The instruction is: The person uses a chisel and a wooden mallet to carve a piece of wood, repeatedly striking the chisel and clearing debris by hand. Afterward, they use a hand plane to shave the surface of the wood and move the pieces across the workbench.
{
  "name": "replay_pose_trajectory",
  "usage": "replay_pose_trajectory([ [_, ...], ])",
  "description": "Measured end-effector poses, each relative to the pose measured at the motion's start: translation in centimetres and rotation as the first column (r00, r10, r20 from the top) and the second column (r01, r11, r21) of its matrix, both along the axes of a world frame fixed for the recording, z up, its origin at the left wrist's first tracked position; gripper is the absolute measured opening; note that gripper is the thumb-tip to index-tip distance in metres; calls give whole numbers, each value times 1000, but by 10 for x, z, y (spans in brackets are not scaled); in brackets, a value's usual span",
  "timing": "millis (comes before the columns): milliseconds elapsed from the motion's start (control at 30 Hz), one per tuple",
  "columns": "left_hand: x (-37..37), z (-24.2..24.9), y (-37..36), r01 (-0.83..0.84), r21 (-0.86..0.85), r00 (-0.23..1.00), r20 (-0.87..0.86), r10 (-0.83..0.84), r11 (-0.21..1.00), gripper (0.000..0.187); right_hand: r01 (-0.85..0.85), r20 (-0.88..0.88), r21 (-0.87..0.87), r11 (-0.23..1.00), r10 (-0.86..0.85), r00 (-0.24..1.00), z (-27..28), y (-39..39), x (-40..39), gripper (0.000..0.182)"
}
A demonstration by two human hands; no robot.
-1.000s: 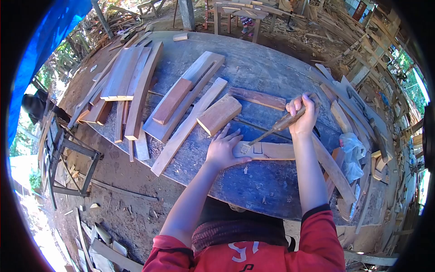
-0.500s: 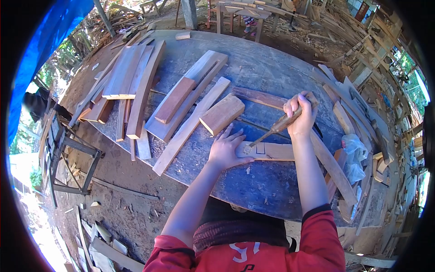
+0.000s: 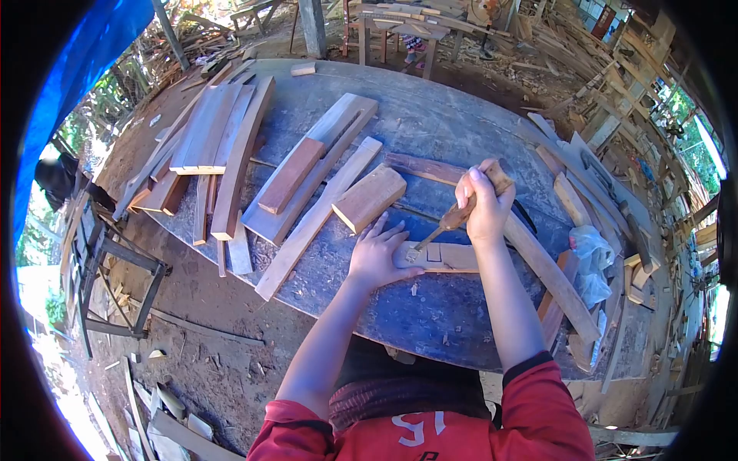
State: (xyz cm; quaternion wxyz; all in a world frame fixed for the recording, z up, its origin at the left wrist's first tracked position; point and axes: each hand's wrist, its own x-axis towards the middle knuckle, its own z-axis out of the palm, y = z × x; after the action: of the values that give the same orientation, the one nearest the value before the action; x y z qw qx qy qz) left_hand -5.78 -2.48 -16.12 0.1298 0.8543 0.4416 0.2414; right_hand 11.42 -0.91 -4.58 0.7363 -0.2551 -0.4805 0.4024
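Note:
In the head view my right hand (image 3: 484, 201) is wrapped round the wooden handle of a chisel (image 3: 453, 219). The chisel slants down to the left, its tip at a short light-coloured wooden board (image 3: 459, 258). Dark rectangular outlines are drawn on the board, and the tip meets it just left of them. My left hand (image 3: 375, 256) lies with fingers spread at the board's left end, thumb along the near edge. Just beyond those fingers sits a thick wooden block (image 3: 370, 198).
The pieces lie on a worn blue table (image 3: 430, 315). A slotted board (image 3: 338, 127) carries a reddish block (image 3: 292, 177). Long planks (image 3: 223, 127) are stacked at the left. At the right are a plastic bag (image 3: 592, 261), a long strip (image 3: 553, 276) and a saw (image 3: 600, 173).
My right hand and the chisel stand slightly lower and more upright over the board. My left hand stays on the board's end. The whole view has shifted a little.

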Motion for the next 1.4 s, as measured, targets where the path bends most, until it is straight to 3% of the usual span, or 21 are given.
replay_pose_trajectory([
  [433,1,0,-1,-1,48,999,35,-1,999,75,-1,128,-55,998,9,992,7,-3,-7,18],
  [733,2,12,-6,-16,7,995,-101,16,1000,82,-43,177,-67,997,54,983,2,-9,-9,13],
  [833,7,27,-7,2,119,989,-148,16,993,86,-34,252,-30,999,40,967,5,-18,-11,12],
  [900,13,46,-7,31,-51,984,174,-22,998,83,138,333,3,990,-131,934,-6,-15,-13,10],
  [933,20,64,-9,124,-115,917,393,-70,986,71,143,331,6,990,-137,934,-2,-17,-12,10],
  [967,27,72,-6,129,-112,917,392,-76,985,71,147,388,-73,986,-108,915,4,-20,-12,13],
  [1033,43,87,2,222,35,684,707,-181,974,57,159,439,-149,976,-78,895,12,-25,-11,19],
  [1100,53,107,4,207,-11,673,727,-134,978,35,265,602,-39,964,-189,776,21,-28,-10,28],
  [1167,64,114,9,382,-49,522,835,-172,923,30,295,663,-18,955,-210,718,32,-34,-7,37],
  [1233,74,105,7,374,-73,508,850,-139,925,24,331,773,68,941,-260,579,35,-33,-2,40],
  [1267,76,102,7,338,-68,521,844,-126,939,24,281,782,-69,957,-123,611,39,-37,4,46],
  [1300,78,101,7,302,-63,533,838,-114,951,23,293,782,-68,954,-131,609,38,-38,7,46],
  [1367,81,98,7,266,-43,524,845,-107,963,19,270,909,-10,963,-104,404,32,-37,15,52],
  [1400,79,96,8,233,-74,545,836,-68,970,18,251,944,-44,967,-42,329,27,-36,20,63],
])
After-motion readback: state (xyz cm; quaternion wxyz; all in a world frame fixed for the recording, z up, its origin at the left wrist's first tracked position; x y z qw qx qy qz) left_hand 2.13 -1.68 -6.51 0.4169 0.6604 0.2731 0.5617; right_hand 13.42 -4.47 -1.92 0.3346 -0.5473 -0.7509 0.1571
